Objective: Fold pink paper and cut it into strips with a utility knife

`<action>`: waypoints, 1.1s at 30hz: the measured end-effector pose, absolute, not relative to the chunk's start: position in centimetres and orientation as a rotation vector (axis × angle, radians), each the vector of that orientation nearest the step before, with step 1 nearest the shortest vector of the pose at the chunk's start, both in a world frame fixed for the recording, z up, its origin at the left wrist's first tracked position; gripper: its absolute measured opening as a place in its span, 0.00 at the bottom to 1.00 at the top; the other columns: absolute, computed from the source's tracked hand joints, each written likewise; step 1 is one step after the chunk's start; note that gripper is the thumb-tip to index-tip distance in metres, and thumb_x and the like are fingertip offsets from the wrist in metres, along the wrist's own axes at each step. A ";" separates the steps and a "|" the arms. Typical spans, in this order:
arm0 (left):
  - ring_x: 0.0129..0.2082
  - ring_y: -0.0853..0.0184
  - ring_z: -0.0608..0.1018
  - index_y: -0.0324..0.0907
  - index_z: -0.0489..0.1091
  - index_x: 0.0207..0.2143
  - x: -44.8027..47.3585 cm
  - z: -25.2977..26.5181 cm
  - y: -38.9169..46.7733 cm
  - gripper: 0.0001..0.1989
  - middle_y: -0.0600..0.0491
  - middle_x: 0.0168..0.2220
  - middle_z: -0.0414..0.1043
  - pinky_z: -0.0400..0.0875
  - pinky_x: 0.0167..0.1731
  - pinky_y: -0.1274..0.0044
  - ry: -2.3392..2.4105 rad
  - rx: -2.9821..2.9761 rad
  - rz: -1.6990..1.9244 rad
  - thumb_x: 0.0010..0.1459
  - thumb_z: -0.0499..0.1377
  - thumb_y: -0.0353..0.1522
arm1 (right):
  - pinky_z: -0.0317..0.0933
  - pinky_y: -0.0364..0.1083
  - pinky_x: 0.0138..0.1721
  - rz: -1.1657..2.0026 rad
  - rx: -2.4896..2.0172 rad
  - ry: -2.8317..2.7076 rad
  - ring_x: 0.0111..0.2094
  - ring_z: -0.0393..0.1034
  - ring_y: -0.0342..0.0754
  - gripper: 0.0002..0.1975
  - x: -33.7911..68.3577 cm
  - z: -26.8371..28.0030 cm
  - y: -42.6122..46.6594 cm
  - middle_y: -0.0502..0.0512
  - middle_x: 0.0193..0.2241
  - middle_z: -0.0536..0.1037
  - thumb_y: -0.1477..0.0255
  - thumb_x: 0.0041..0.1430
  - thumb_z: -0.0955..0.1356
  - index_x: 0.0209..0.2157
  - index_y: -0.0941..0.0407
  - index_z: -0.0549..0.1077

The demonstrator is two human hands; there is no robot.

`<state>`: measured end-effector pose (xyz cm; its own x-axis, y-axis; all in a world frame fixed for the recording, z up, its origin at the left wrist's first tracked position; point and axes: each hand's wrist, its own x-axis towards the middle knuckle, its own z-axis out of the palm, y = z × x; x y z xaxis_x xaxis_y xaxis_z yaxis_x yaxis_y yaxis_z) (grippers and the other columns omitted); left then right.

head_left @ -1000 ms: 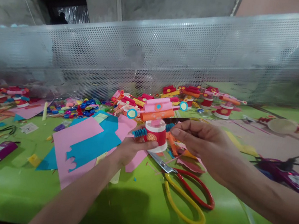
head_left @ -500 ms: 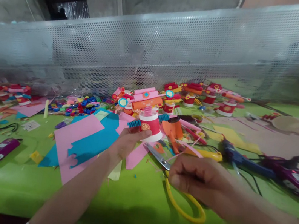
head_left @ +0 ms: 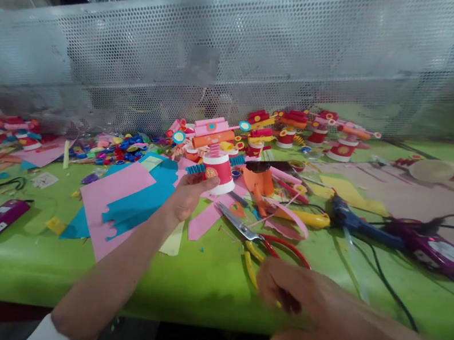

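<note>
Right hand (head_left: 316, 301) nearer edge of green tabletop (head_left: 198, 287)

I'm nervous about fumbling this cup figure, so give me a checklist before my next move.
1. Cup figure held by the left hand: ok.
2. Blue zigzag arms present on both sides of it: ok.
3. Right hand free of small parts: cannot tell, it is blurred.
4. Scissors in full view: not ok, that hand covers part of them.
5. Blue-handled tool cool: cannot tell.
</note>
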<state>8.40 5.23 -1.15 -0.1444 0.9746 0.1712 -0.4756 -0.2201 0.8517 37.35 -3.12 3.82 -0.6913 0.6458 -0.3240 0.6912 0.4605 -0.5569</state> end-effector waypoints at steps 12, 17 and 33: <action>0.54 0.50 0.85 0.42 0.85 0.41 8.4 -1.1 5.1 0.25 0.46 0.45 0.88 0.74 0.59 0.61 0.771 0.909 1.614 0.39 0.84 0.36 | 0.65 0.50 0.47 -0.703 0.691 3.196 0.45 0.77 0.50 0.18 37.6 2.9 -0.5 0.56 0.42 0.83 0.60 0.74 0.62 0.41 0.50 0.83; 0.55 0.50 0.85 0.43 0.84 0.40 8.7 -0.7 4.8 0.26 0.48 0.44 0.88 0.73 0.60 0.61 0.771 0.881 1.603 0.37 0.85 0.38 | 0.56 0.48 0.31 -0.760 1.162 3.121 0.25 0.64 0.43 0.27 37.4 4.3 0.5 0.50 0.22 0.73 0.48 0.69 0.65 0.24 0.52 0.73; 0.50 0.50 0.85 0.41 0.85 0.39 10.7 -0.5 3.3 0.26 0.46 0.42 0.88 0.73 0.59 0.59 0.720 0.930 1.433 0.38 0.84 0.40 | 0.73 0.59 0.54 -2.062 1.443 2.782 0.52 0.77 0.59 0.37 32.4 3.5 7.0 0.63 0.53 0.83 0.48 0.49 0.80 0.55 0.53 0.80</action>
